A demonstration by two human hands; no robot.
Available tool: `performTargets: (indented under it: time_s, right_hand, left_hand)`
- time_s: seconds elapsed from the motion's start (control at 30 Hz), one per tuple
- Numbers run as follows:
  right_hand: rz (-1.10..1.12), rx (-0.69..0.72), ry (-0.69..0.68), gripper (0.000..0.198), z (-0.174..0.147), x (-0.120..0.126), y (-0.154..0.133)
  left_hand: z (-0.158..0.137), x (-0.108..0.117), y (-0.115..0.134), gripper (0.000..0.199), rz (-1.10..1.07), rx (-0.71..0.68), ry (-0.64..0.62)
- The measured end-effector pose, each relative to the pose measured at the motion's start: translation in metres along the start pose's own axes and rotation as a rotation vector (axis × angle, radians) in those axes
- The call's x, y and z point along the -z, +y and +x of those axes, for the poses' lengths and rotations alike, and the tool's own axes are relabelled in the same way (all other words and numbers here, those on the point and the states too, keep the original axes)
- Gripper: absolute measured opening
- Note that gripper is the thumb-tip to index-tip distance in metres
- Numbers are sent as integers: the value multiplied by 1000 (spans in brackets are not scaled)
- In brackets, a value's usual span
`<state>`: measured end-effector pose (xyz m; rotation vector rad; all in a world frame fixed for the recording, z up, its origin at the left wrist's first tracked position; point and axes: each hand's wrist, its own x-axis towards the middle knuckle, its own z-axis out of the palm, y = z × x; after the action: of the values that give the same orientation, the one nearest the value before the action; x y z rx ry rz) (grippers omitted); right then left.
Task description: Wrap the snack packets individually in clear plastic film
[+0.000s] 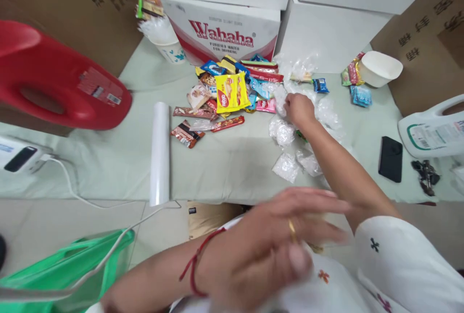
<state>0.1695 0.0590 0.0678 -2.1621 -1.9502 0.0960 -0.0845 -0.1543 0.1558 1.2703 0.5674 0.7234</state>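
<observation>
My right hand [300, 110] reaches over the table with its fingers closed on a piece of crumpled clear plastic [280, 100]. Around it lie several more clear plastic bundles [285, 132], and a flattened clear plastic packet [286, 167] is nearer the table edge. Just left of that hand is a pile of wrapped snacks, topped by a yellow snack packet [232, 93]. In the foreground, in front of the table edge, my left hand [271, 240] hangs in the air, a little blurred, fingers stretched out and holding nothing.
A white roll [160, 153] lies left of the snacks. A red jug [61, 81] stands far left; a paper cup [168, 44] and a Wahaha box [228, 32] stand behind. Rightward are a white bowl [381, 68], phone [390, 159], keys [426, 176] and white jug [435, 129].
</observation>
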Motion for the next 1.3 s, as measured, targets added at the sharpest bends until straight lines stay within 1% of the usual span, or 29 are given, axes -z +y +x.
performTargets:
  time_s: [0.03,0.07,0.1,0.13,0.17,0.2,0.23,0.27,0.33,0.37,0.4,0.47,0.57,0.63,0.7,0.77,0.8,0.87,0.9,0.97,1.03,1.07,1.1,1.2,1.27,1.3]
  right_hand:
    - [64,13,59,15,-4,6,1]
    - [173,21,130,14,-11,13,3]
    - [328,20,189,13,-22,21,5]
    - [519,6,214,15,-36,29,5]
    - [723,-24,191,17,-52,36,3]
    - [921,-66,125,21,-69,40,-1]
    - [1092,-114,26,24,-88,42,-7]
    - [1221,-155,-85,27,-106,42,-14]
    - [1352,-218,-268,31,-138,34,-27]
    - [1371,-248,-315,32,-151,29,-32]
    - [1378,-282,-326,33,-162,23,-34]
    - [1391,-360,-264,34,-177,12,-32]
    - [1446,-474,-144,35,-187,4,-24]
    - [1446,-512,-130,37,-190,1,-22]
    - [1373,-474,-151,37,-194,-1,-26]
    - [1259,-381,-151,34,-198,-2,-32]
    - [1214,-337,-138,33,-201,-2,-34]
    - [1172,-287,-101,31,-204,-2,-35]
    - [1170,-283,-77,31,-206,-2,-34]
    - [1179,-303,-8,31,-209,0,-30]
    - [1188,-345,78,32,-212,0,-27]
    - [1195,-361,97,32,-212,0,-27]
    - [1201,-366,89,32,-212,0,-28]
    - [1224,-332,-34,35,-209,-4,-33]
    - [1249,-312,-73,36,-205,-7,-34]
    - [1258,-310,-63,35,-203,-7,-33]
  left_hand:
    - [5,7,-6,36,-11,24,8]
    - [10,14,-15,36,-37,56,65]
    - [16,21,-27,37,-78,101,193]
    - [22,28,-40,35,-126,147,320]
    - [28,33,-53,34,-208,181,406]
    - [35,37,-65,36,-312,219,445]
    - [42,39,-76,41,-412,250,464]
    - [50,41,-84,48,-500,275,455]
    - [63,42,-96,58,-591,297,407]
    - [68,43,-100,58,-580,292,392]
    - [71,44,-103,55,-540,282,392]
    - [73,48,-107,49,-420,265,441]
    - [66,54,-110,48,-266,246,537]
    - [60,53,-111,47,-193,197,541]
    - [57,48,-112,47,-129,155,477]
    - [56,43,-114,45,-78,152,411]
    - [56,42,-116,44,-64,156,409]
    - [56,43,-118,41,-75,167,446]
    - [55,44,-119,39,-95,172,469]
    - [52,48,-119,36,-94,163,521]
    - [49,50,-117,32,-19,126,571]
    - [48,50,-116,29,27,105,590]
    - [47,49,-115,27,70,86,605]
    - [48,44,-114,25,163,54,650]
    - [49,42,-117,32,218,52,651]
    - [49,42,-120,37,249,64,627]
